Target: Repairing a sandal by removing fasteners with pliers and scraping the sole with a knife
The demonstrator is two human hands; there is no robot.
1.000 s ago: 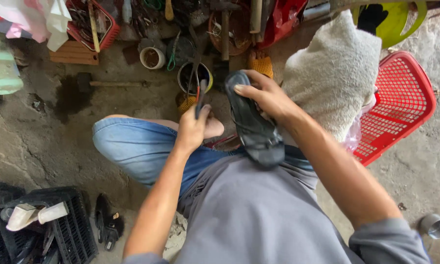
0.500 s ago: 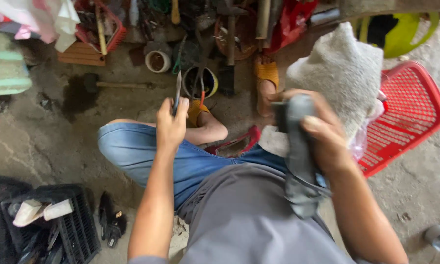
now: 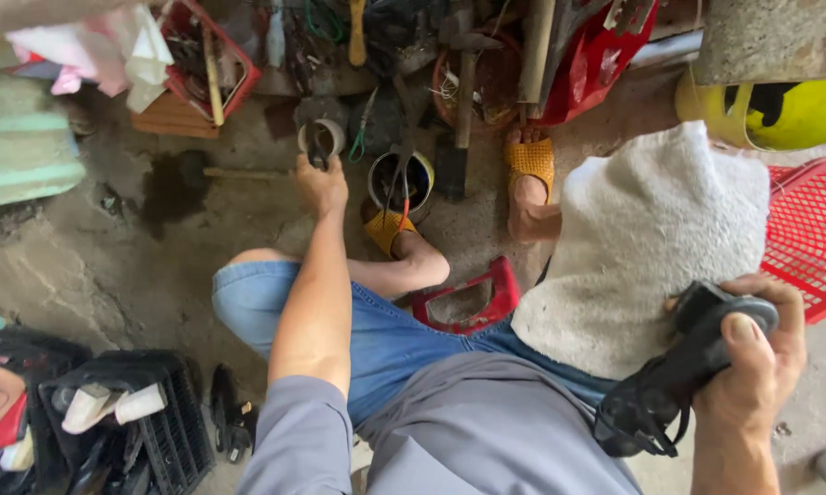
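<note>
Reaching forward now, my left hand (image 3: 321, 183) is stretching out to the small tape-like ring (image 3: 320, 139) on the floor, fingers closing around a dark tool, while my right hand (image 3: 752, 353) is clenching the black sandal (image 3: 679, 376), swung off my lap (beside the white cloth (image 3: 642, 247)).

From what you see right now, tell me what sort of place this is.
Probably a street-side shoe repair spot on a rough concrete floor. The right hand holds a black sandal, hand tools lie heaped ahead, and a black crate holds more footwear.
</note>
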